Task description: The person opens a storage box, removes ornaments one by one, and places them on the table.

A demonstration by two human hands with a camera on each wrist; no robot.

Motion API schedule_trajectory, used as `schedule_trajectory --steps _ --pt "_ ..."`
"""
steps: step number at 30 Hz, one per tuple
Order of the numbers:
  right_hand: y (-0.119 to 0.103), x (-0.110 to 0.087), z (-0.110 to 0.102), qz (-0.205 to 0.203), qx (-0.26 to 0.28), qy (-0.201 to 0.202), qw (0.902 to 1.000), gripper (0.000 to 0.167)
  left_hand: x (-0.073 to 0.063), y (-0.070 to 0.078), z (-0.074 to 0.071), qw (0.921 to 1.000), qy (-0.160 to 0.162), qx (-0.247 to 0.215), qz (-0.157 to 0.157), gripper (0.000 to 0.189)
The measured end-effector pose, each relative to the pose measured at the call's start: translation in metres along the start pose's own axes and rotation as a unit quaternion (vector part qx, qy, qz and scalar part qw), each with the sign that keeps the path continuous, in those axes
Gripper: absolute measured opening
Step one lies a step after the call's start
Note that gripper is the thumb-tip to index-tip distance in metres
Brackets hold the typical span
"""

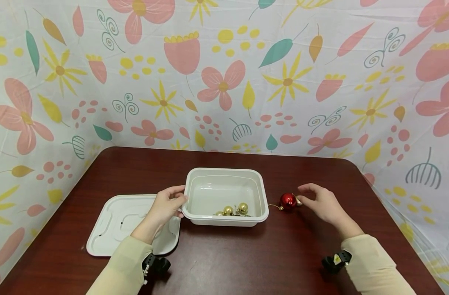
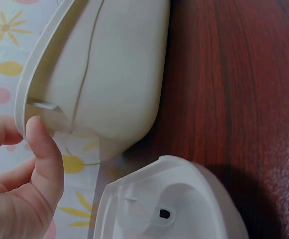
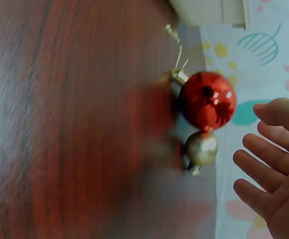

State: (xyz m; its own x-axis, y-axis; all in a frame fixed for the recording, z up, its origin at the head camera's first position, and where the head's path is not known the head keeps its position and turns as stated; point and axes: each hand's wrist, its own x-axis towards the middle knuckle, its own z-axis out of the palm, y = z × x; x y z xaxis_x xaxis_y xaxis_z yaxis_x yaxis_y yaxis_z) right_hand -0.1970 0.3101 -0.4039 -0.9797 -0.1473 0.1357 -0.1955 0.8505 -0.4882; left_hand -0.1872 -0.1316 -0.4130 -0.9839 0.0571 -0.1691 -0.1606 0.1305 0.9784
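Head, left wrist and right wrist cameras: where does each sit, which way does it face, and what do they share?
Head: on the head, facing forward and down at the table, box and lid; shows left hand, right hand and sleeves.
Left wrist: on that wrist, facing the box's outer side, turned sideways; shows the left hand.
Right wrist: on that wrist, facing the red ball and small gold ball, also sideways; shows the right hand.
Shared: head and left wrist, the lid; head and right wrist, the red ball.

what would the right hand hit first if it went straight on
Probably the small gold ball, just ahead of the right hand, with the red ball close beyond; depth is hard to judge.
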Motion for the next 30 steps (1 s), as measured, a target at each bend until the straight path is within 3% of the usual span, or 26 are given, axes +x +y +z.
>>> schedule_trajectory --steps 9,16,30 --pt "-0.031 0.005 -0.003 -0.014 0.02 -0.012 0.9996 0.037 0.0 0.001 -0.001 1.0 -0.002 -0.006 0.001 0.046" --pt "-0.053 0.01 0.001 -0.047 0.026 -0.009 0.9985 0.034 -0.001 0.002 -0.001 1.0 -0.004 -0.007 0.002 0.048" --pt "-0.09 0.021 0.013 -0.104 0.059 -0.047 0.9918 0.033 0.0 0.002 -0.001 1.0 -0.003 -0.005 0.002 0.048"
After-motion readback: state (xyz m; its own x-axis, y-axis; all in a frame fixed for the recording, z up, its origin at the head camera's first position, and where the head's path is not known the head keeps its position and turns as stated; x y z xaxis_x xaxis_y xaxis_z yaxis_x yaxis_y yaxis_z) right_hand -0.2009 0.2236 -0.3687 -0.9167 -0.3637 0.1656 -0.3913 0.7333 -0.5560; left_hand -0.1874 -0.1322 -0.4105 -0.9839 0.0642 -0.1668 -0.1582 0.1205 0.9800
